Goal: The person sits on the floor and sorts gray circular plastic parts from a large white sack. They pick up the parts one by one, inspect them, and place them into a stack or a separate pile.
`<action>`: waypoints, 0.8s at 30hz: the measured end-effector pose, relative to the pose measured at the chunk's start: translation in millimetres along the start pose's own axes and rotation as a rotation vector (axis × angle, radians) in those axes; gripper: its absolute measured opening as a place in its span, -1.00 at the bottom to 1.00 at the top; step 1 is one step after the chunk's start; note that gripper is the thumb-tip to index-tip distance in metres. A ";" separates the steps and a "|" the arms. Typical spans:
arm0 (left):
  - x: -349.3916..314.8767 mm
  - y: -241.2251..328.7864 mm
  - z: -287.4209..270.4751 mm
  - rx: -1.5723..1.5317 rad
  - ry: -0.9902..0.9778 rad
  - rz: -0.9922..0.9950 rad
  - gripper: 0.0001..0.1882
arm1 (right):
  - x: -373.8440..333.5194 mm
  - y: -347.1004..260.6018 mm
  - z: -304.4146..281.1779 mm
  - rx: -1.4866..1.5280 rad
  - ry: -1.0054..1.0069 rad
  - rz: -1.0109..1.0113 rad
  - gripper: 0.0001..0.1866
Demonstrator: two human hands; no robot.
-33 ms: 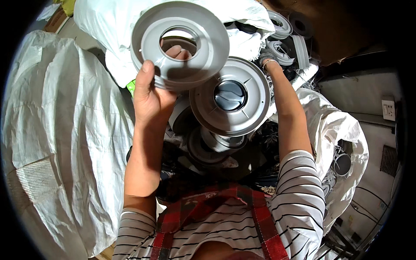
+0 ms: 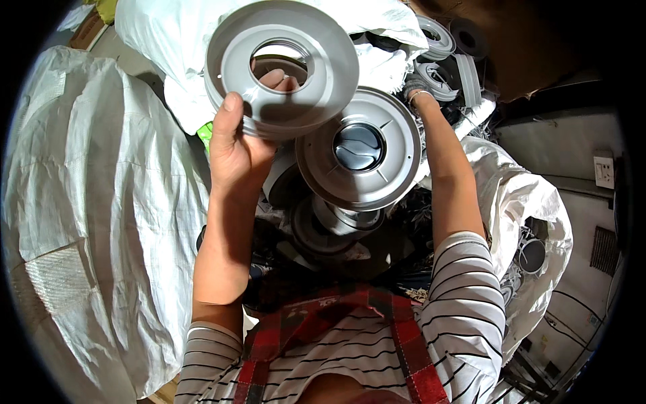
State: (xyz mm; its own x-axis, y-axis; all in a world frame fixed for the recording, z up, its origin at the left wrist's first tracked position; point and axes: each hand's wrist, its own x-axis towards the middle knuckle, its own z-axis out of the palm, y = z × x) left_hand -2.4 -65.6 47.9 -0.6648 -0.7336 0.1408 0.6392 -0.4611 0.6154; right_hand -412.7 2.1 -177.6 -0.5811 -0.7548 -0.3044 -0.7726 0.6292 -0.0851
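1. Nothing has moved since the earlier frame, as far as I can tell: both hands and both discs sit in the same places.
2. I see the left hand [image 2: 235,151] raised in front of me with its grip closed on the ring [image 2: 281,67], a grey plastic disc with a wide round hole in the middle.
3. Its thumb lies across the ring's near face at the lower left rim, and fingertips [image 2: 277,81] show through the hole from behind.
4. I see the ring tilted toward the camera, high and left of centre, its lower right edge overlapping the second disc.
5. That disc [image 2: 359,148] is the same grey, with a dark blue-grey hub in its centre, and sits just below and right of the ring.
6. My right hand [image 2: 418,93] reaches past the disc's upper right rim; I cannot tell whether its grip is closed, since the disc and a glove hide the fingers.
7. More grey parts [image 2: 336,222] are stacked under the disc, between my forearms.
8. White woven sacks [image 2: 94,202] lie to the left and right, and loose rings [image 2: 441,40] fill the pile beyond my right hand.
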 end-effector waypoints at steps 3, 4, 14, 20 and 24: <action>-5.9 2.4 6.5 0.177 0.029 -0.003 -0.45 | -13.0 -4.7 -13.5 -0.085 -0.047 -0.037 -0.68; -7.3 3.2 9.8 0.316 0.047 0.021 -0.44 | -17.6 -2.0 -21.4 -0.108 -0.035 -0.047 -0.68; -19.0 9.0 18.8 0.235 0.094 -0.040 -0.38 | -54.7 41.0 -84.1 -0.051 0.319 -0.163 -0.76; -32.5 17.3 5.7 0.261 0.080 -0.031 -0.45 | -55.0 3.0 -61.2 -0.093 0.205 -0.046 -0.68; -38.3 24.9 0.4 0.225 0.093 -0.047 -0.41 | -47.3 -20.6 -54.0 -0.090 0.115 -0.021 -0.27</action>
State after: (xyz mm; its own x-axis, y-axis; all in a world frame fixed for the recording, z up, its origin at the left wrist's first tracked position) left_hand 38.8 -48.7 58.1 -0.6469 -0.7614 0.0426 0.4996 -0.3809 0.7781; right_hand -383.1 14.9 -110.2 -0.5861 -0.7871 -0.1920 -0.8016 0.5978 -0.0037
